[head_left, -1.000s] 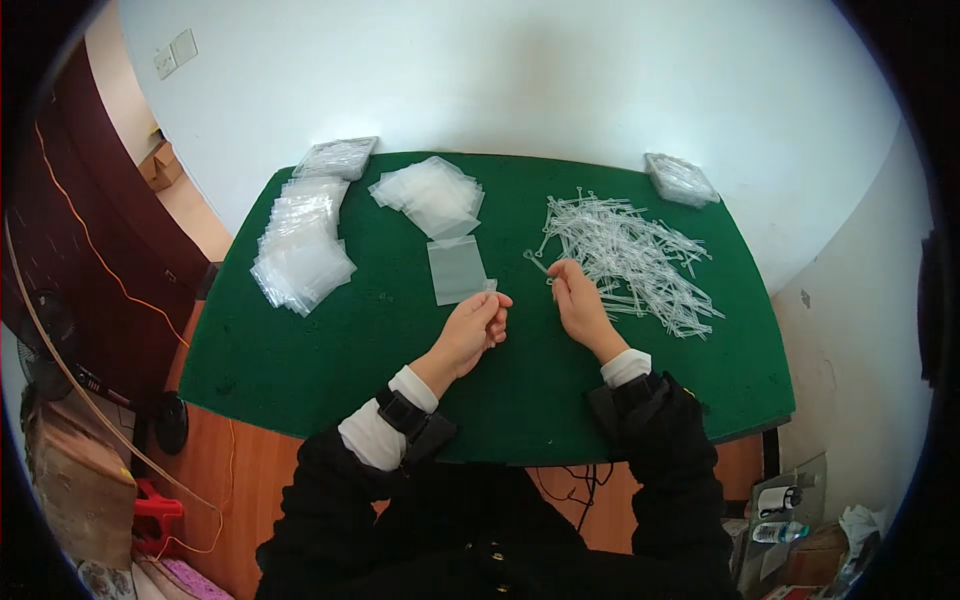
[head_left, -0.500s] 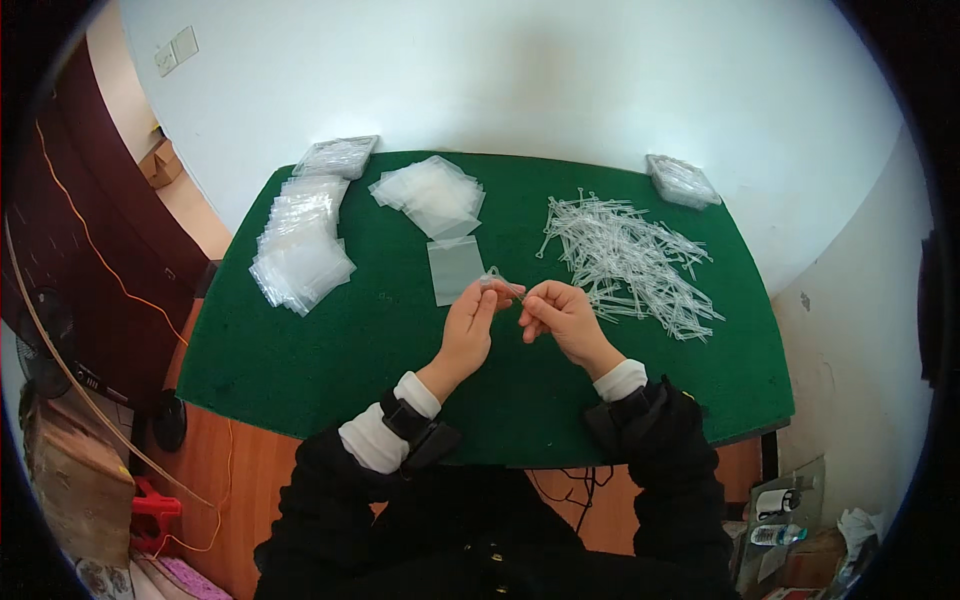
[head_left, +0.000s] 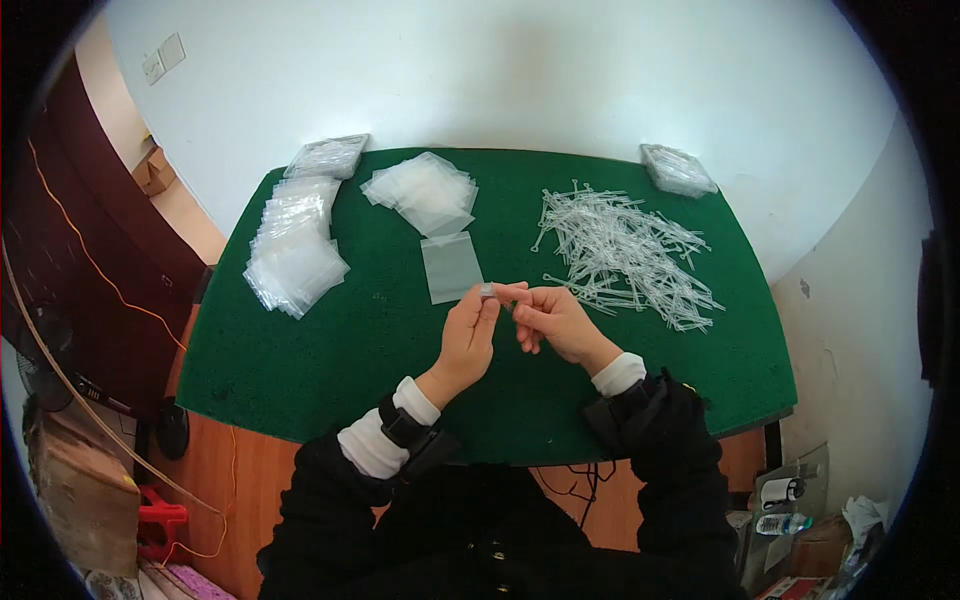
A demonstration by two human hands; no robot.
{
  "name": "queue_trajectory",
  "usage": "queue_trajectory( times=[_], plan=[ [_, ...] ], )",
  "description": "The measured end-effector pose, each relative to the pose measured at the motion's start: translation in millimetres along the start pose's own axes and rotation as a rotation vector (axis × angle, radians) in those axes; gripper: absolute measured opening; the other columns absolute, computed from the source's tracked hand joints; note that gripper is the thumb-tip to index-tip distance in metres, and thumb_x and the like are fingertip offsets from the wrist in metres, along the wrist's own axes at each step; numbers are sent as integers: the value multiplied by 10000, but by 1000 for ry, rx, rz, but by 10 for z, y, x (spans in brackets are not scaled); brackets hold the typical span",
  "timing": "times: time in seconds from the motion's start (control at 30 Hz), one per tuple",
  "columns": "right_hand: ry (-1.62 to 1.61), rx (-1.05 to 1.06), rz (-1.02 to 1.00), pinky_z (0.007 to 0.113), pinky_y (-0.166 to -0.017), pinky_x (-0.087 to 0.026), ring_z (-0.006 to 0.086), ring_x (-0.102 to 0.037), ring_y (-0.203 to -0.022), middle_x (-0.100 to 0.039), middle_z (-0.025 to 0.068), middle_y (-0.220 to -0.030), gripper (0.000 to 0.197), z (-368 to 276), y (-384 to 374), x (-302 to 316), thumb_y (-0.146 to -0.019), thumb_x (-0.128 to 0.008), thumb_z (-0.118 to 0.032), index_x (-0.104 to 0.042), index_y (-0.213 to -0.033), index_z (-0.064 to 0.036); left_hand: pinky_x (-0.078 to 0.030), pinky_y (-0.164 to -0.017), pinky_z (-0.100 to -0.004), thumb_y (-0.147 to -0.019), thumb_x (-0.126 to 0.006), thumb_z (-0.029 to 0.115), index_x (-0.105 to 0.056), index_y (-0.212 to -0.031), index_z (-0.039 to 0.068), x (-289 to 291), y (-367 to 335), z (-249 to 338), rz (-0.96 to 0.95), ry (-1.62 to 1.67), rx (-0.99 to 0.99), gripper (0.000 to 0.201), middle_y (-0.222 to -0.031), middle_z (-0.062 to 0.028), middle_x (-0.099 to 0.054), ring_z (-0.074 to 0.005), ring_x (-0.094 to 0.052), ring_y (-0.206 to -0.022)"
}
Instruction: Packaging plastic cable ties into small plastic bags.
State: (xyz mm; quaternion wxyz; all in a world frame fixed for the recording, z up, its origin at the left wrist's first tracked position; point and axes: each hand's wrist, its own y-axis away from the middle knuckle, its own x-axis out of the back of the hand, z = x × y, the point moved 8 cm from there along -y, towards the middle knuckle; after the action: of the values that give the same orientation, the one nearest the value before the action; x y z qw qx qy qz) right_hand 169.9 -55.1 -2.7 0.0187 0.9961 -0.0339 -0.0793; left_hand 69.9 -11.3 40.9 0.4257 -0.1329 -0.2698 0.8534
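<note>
Over the middle of the green table my left hand (head_left: 464,338) is closed around a few thin clear plastic sticks (head_left: 487,290), whose ends show above its fingers. My right hand (head_left: 562,328) meets it from the right, fingers curled and touching the left fingertips; whether it grips the sticks too is hidden. Just beyond my left hand lies a single flat clear plastic bag (head_left: 450,265). A loose heap of clear plastic sticks with small looped ends (head_left: 625,255) spreads to the right. Behind the single bag is a pile of similar bags (head_left: 422,192).
A fanned stack of clear bags (head_left: 295,255) covers the table's left side. Packed bundles stand at the back left (head_left: 330,157) and back right (head_left: 678,171), near the white wall (head_left: 500,80). A bottle (head_left: 783,524) is low at the right, below the green tabletop (head_left: 350,380).
My right hand has come in against my left fingertips, closing the small gap between them. The sticks' shafts, visible between the hands before, are now mostly covered. The view has shifted slightly.
</note>
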Motion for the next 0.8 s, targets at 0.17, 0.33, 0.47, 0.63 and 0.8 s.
queue_trajectory(
  times=[0.17, 0.33, 0.47, 0.63, 0.8],
  plan=[
    [-12, -65, -16, 192, -407, -401, 87, -542, -487, -575, 24, -620, 144, 37, 7, -18, -856, -578, -190, -553, -825, -52, -419, -847, -308, -958, -328, 155, -531, -1030, -12, -25, 6, 83, 2, -79, -2, 272, -1079, -161, -581, -198, -559, -945],
    [-22, -140, -104, 173, -400, -309, 48, -427, -454, -512, -10, -618, 297, 127, 21, -39, -880, -554, -227, -551, -1126, -61, -453, -732, -275, -949, -354, 141, -545, -990, -3, -102, 4, 145, -3, -111, -89, 242, -994, -128, -614, -169, -581, -788],
    [-26, -163, -118, 169, -399, -248, 33, -368, -458, -485, -15, -621, 208, 123, 19, -78, -881, -553, -242, -574, -989, -66, -461, -688, -263, -946, -360, 125, -539, -965, -6, -112, 18, 188, -94, -157, -33, 223, -895, -100, -608, -161, -584, -722],
    [-66, -186, -151, 164, -405, -211, 22, -329, -476, -465, -18, -631, 139, 126, 42, -90, -879, -548, -222, -554, -860, -85, -461, -635, -250, -946, -364, 125, -529, -923, -3, -138, 28, 77, -103, -84, 12, 211, -774, -69, -571, -146, -575, -652],
    [-62, -182, -217, 163, -407, -198, 20, -309, -476, -472, -25, -641, 101, 140, 39, -108, -874, -546, -194, -555, -857, -95, -468, -681, -267, -959, -334, 153, -519, -889, -18, -160, 59, -31, -123, 31, 102, 261, -813, -81, -579, -146, -577, -720]
  ],
)
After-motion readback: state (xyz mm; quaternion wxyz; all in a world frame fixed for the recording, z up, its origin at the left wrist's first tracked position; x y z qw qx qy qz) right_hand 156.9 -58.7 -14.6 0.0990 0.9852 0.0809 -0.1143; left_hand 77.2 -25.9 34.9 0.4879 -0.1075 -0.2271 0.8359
